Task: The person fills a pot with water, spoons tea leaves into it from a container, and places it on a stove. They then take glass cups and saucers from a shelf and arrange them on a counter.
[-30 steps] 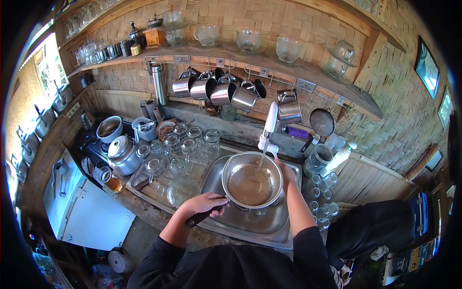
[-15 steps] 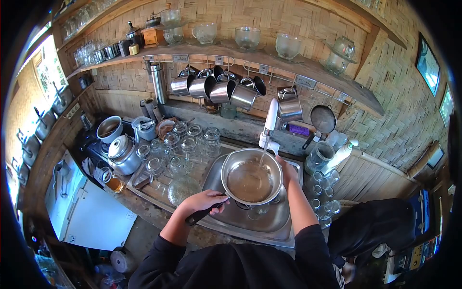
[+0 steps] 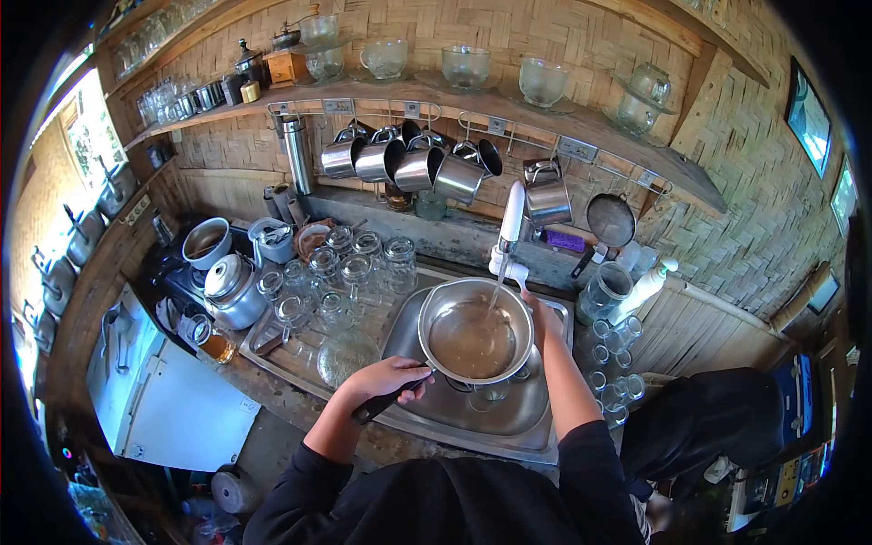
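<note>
A steel saucepan (image 3: 478,377) with a dark handle is above the sink (image 3: 413,400), part filled with cloudy water. My left hand (image 3: 395,378) is wrapped round the handle (image 3: 375,406). From the white tap (image 3: 511,227) a thin stream runs into the pan. Beside the pan's right rim, my right hand (image 3: 545,322) reaches up to the white lever (image 3: 516,271) at the tap's base, its upper fingers against or very near it. Its other fingers are hidden, so their grip cannot be made out. Under the pan, a clear glass (image 3: 490,396) partly shows in the sink.
Several upturned glass mugs (image 3: 356,270) crowd the drainboard on the left, near a lidded kettle (image 3: 234,291). Small glasses (image 3: 618,391) and a white bottle (image 3: 647,289) stand right of the sink. Steel mugs (image 3: 420,167) hang overhead. Another person's dark sleeve (image 3: 708,418) is at the lower right.
The water surface in the pan looks slightly different under the running stream. Both hands and the saucepan stay in nearly the same place.
</note>
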`<control>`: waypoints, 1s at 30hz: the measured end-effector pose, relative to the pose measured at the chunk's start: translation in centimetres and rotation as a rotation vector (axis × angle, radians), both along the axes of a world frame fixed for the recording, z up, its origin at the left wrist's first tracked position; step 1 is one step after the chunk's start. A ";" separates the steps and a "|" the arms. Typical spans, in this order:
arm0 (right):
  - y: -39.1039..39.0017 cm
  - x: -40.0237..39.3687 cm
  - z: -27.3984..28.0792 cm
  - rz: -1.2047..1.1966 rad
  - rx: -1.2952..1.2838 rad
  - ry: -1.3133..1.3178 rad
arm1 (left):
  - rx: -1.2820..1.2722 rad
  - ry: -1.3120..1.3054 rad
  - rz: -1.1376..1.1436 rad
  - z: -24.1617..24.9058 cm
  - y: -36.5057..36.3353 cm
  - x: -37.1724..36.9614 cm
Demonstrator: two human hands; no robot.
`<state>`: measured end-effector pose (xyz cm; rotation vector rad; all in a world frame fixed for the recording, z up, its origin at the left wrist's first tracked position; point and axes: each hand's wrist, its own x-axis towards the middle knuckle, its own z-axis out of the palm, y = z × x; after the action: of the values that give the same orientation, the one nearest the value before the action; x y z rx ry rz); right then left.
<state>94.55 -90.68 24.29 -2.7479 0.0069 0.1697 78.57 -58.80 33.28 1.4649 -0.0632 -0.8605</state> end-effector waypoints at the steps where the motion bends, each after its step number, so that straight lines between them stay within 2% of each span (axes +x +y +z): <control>1: 0.0 0.1 -0.2 -0.001 0.002 0.001 | 0.003 0.005 0.006 -0.1 0.0 0.0; 6: 0.8 -0.9 1.7 -0.109 0.140 0.030 | -0.003 0.019 0.011 -0.2 0.1 0.1; 13: 0.1 -0.5 -0.5 -0.115 0.194 -0.082 | -0.005 0.008 0.026 0.2 0.0 0.2; 15: -0.8 1.1 -3.0 -0.116 0.611 -0.010 | -0.015 0.007 0.022 -0.1 0.1 0.2; 16: -1.0 1.2 -3.7 -0.115 0.612 -0.011 | -0.025 0.007 0.016 -0.2 0.1 0.3; 18: -0.2 0.5 -2.5 -0.052 0.926 -0.076 | 0.000 -0.005 0.020 0.1 0.1 0.3; 19: 0.1 -0.2 -1.5 -0.051 0.925 -0.078 | 0.025 -0.016 0.024 0.3 0.1 0.3; 21: 1.4 -2.8 2.5 -0.370 1.261 0.169 | 0.021 -0.012 0.028 0.3 0.1 0.3; 22: 1.6 -2.8 2.0 -0.369 1.259 0.169 | 0.018 -0.007 0.032 0.2 0.1 0.3; 24: 1.7 -2.9 -0.2 -0.230 1.538 0.063 | 0.012 -0.003 0.038 0.1 0.2 0.4; 25: 1.6 -2.5 -1.1 -0.231 1.537 0.064 | 0.007 0.002 0.042 0.0 0.1 0.4; 27: 1.2 -1.5 -2.7 -0.074 1.496 -0.163 | 0.014 -0.003 0.040 0.1 0.1 0.4; 28: 1.1 -1.0 -3.2 -0.074 1.497 -0.162 | 0.020 -0.011 0.037 0.2 0.0 0.4; 30: 1.1 0.0 -3.4 -0.115 1.278 -0.284 | 0.013 -0.010 0.036 0.2 0.1 0.5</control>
<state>94.55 -89.62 20.87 -1.4677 -0.0159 -0.1982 79.04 -58.70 33.43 1.4788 -0.0387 -0.8255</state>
